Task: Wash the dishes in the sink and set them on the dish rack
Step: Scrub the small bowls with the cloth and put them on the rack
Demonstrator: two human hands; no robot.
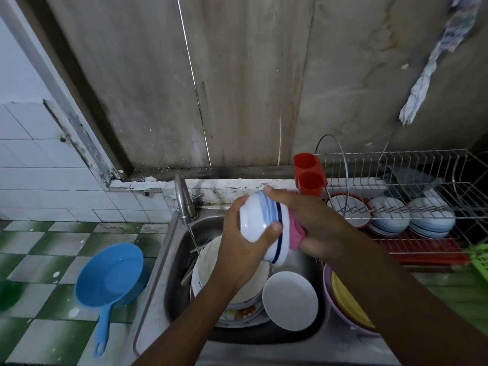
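Gripping a white, blue-striped ceramic bowl (pixel 260 220) above the stainless steel sink (pixel 177 262) with the left hand (pixel 237 249), pressing a pink cloth (pixel 295 235) to it with the curled right hand (pixel 317 223). Could slip if wet, cracking on stacked plates (pixel 208 262) below.

So the sink (pixel 173 262) sits mid-counter with the faucet (pixel 183 199) at its back left corner. In it there's a stack of plates (pixel 245 310) toward the left and a small dish (pixel 290 299) propped just right of them. The bowl (pixel 260 225) is up over the sink's back half, left hand (pixel 237 249) on its left side, right hand (pixel 319 225) and cloth (pixel 295 233) on its right. A dipper (pixel 111 276) lies on the tiles left of the sink. Nested basins (pixel 343 294) sit at its right edge, and the dish rack (pixel 396 157) is behind those, with rack plates (pixel 390 215) in it and a cutlery holder (pixel 309 173) at its left end.
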